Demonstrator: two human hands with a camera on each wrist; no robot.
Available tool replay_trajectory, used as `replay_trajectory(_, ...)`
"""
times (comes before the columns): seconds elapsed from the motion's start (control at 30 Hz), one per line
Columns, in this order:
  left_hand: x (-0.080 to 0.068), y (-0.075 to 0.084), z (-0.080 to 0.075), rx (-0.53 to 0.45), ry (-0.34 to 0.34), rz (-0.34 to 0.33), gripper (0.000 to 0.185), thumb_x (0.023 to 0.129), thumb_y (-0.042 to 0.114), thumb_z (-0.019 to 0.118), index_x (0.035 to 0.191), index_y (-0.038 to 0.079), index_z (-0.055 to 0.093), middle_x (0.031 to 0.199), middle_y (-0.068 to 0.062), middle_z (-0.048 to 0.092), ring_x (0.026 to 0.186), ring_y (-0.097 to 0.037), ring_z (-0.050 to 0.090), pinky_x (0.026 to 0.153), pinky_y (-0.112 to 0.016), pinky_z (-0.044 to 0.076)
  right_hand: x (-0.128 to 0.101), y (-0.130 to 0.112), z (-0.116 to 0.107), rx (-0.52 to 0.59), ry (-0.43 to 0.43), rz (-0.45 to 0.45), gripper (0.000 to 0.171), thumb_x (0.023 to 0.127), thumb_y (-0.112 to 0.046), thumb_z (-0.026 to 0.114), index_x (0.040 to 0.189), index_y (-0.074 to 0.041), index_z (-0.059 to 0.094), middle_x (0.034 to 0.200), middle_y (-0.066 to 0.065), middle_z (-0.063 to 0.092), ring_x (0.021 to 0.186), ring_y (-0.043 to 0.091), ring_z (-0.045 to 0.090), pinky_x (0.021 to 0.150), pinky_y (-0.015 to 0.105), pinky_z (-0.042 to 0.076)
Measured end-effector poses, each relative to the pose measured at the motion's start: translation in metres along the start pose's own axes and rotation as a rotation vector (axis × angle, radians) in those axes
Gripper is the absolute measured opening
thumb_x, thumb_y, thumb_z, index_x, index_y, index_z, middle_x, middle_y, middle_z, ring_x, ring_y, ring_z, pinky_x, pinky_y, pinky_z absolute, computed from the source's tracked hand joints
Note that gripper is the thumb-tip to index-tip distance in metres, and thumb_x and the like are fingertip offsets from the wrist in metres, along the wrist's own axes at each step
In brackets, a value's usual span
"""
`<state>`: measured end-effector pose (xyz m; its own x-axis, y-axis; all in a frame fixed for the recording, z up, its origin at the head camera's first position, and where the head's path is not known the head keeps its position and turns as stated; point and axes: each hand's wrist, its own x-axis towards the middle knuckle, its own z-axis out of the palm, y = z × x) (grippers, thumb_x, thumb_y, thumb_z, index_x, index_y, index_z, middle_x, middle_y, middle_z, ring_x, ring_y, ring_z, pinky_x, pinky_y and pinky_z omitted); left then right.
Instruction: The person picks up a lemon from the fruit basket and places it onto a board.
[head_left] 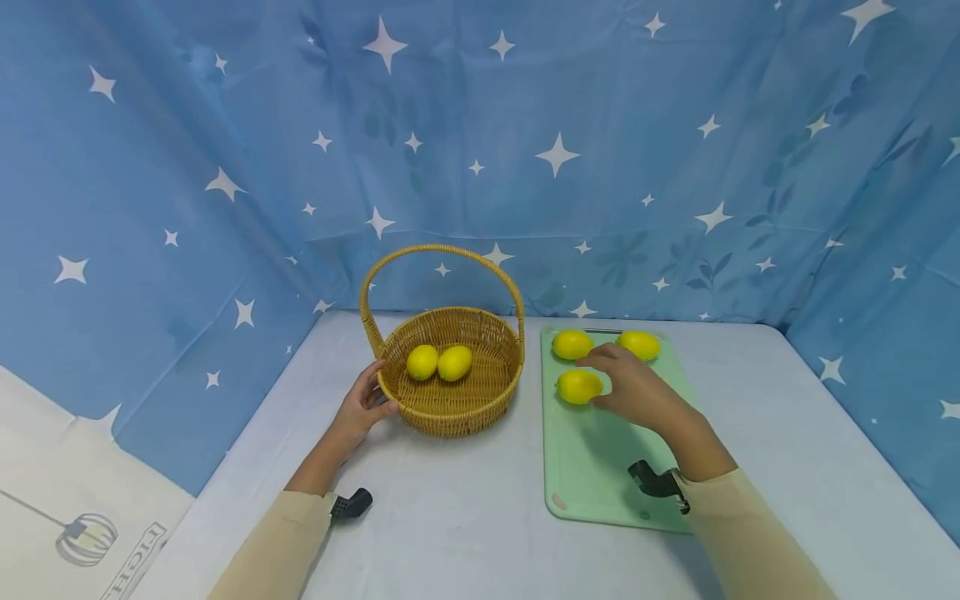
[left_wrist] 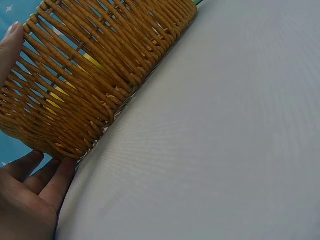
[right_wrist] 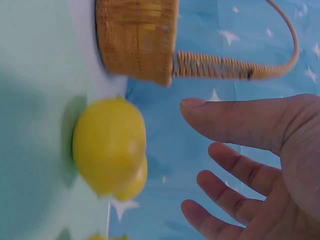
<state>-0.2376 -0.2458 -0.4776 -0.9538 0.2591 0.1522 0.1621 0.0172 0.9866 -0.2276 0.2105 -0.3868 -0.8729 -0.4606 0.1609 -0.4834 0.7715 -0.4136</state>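
"Step?"
"Probably lining up a pick: right hand is hovering empty, fingers parted, by front lemon, cutting board's left edge."
"Left hand?"
"Pressing wicker basket, unclenched. Next is likely calling for pinching."

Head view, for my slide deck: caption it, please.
Left grip touching a wicker basket holding two lemons; right grip open near three lemons on green board.

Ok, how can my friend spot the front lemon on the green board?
Find the green board to the right of the wicker basket. At the board's far end sit two lemons in a row. Just nearer than the left one lies the front lemon, the only one outside that row.
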Motion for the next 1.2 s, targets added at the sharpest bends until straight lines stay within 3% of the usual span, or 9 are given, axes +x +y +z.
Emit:
replay_trajectory(0.1, -0.003, 0.009, 0.002, 0.017, 0.002, -0.007, 0.082, 0.092, 0.005, 0.067, 0.156, 0.008, 0.015, 0.156, -0.028, 0.015, 0.14, -0.046, 0.022, 0.098, -0.022, 0.041, 0.009, -0.01, 0.007, 0.01, -0.018, -0.03, 0.057, 0.078, -0.003, 0.08, 0.131, -0.009, 0.061, 0.131, 0.015, 0.052, 0.118, 0.036, 0.05, 0.092, 0.051, 0.048)
replay_trajectory(0.27, -0.003, 0.01, 0.003, 0.019, 0.008, -0.009, 0.082, 0.092, 0.004, 0.067, 0.156, 0.008, 0.016, 0.156, -0.028, 0.016, 0.14, -0.045, 0.023, 0.11, -0.045, 0.03, 0.025, -0.023, 0.016, 0.016, -0.046, -0.079, 0.053, 0.08, -0.007, 0.079, 0.131, -0.012, 0.062, 0.131, 0.013, 0.052, 0.117, 0.032, 0.051, 0.091, 0.047, 0.049)
replay_trajectory(0.37, -0.003, 0.01, 0.004, 0.026, 0.012, -0.012, 0.083, 0.092, 0.007, 0.069, 0.156, 0.009, 0.017, 0.156, -0.028, 0.015, 0.14, -0.045, 0.022, 0.11, -0.052, 0.025, 0.034, -0.031, 0.021, 0.023, -0.059, -0.1, 0.051, 0.082, -0.011, 0.079, 0.13, -0.012, 0.062, 0.131, 0.01, 0.053, 0.117, 0.029, 0.052, 0.091, 0.044, 0.049)
replay_trajectory(0.67, -0.005, 0.011, 0.006, 0.026, 0.02, -0.024, 0.082, 0.092, 0.006, 0.069, 0.156, 0.011, 0.018, 0.156, -0.026, 0.017, 0.14, -0.043, 0.024, 0.11, -0.047, 0.028, 0.062, -0.059, 0.038, 0.028, -0.067, -0.159, 0.049, 0.087, -0.017, 0.075, 0.133, -0.011, 0.059, 0.13, 0.006, 0.055, 0.118, 0.026, 0.054, 0.094, 0.041, 0.048)
replay_trajectory(0.93, -0.006, 0.009, 0.005, 0.026, 0.019, -0.016, 0.081, 0.092, 0.005, 0.068, 0.156, 0.009, 0.018, 0.156, -0.026, 0.017, 0.14, -0.044, 0.023, 0.098, -0.021, 0.04, 0.081, -0.075, 0.058, 0.076, -0.088, -0.185, 0.049, 0.091, -0.022, 0.071, 0.137, -0.012, 0.057, 0.134, 0.005, 0.053, 0.12, 0.023, 0.052, 0.097, 0.04, 0.046)
replay_trajectory(1.03, -0.006, 0.009, 0.004, 0.028, 0.016, -0.012, 0.08, 0.092, 0.005, 0.067, 0.156, 0.009, 0.018, 0.156, -0.026, 0.018, 0.14, -0.044, 0.024, 0.099, -0.024, 0.041, 0.089, -0.076, 0.067, 0.083, -0.097, -0.192, 0.049, 0.091, -0.019, 0.07, 0.137, -0.01, 0.056, 0.134, 0.006, 0.053, 0.12, 0.023, 0.052, 0.097, 0.04, 0.046)
replay_trajectory(1.2, -0.005, 0.011, 0.005, 0.033, 0.02, -0.024, 0.081, 0.092, 0.005, 0.068, 0.156, 0.01, 0.018, 0.156, -0.026, 0.018, 0.14, -0.044, 0.024, 0.107, -0.038, 0.035, 0.101, -0.076, 0.08, 0.068, -0.119, -0.187, 0.047, 0.092, -0.019, 0.069, 0.135, -0.008, 0.057, 0.133, 0.005, 0.054, 0.122, 0.023, 0.05, 0.1, 0.041, 0.044)
